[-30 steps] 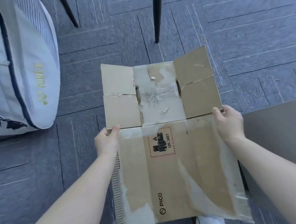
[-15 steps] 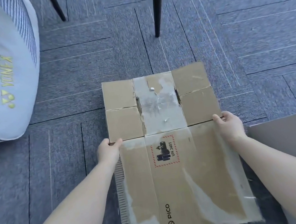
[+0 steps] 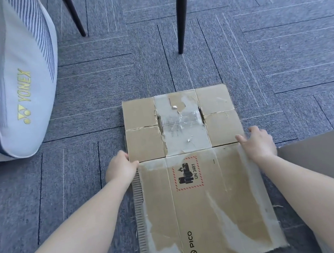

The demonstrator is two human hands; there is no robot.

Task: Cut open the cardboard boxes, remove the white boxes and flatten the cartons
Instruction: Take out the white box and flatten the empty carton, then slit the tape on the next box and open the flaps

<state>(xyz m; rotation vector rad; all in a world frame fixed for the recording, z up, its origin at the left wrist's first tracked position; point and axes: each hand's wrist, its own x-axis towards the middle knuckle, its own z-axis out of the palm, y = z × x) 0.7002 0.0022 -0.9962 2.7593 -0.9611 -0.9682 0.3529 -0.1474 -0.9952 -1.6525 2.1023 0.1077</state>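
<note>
A flattened brown carton (image 3: 204, 206) with a PICO mark and a UN 3481 battery label lies flat on the grey carpet, its taped end flaps pointing away from me. My left hand (image 3: 119, 166) grips the carton's left edge at the flap crease, thumb on top. My right hand (image 3: 256, 144) rests on the right edge at the same crease, its fingers spread loosely over the cardboard. No white box is in view.
A white Yonex sports bag (image 3: 7, 83) stands at the left. Black chair legs (image 3: 181, 14) rise just beyond the carton. A flat brown board (image 3: 325, 158) lies at the right, beside my right arm.
The carton has gone down from my hands onto the carpet and lies flat. My right hand has loosened from a grip to a loose rest on the edge.
</note>
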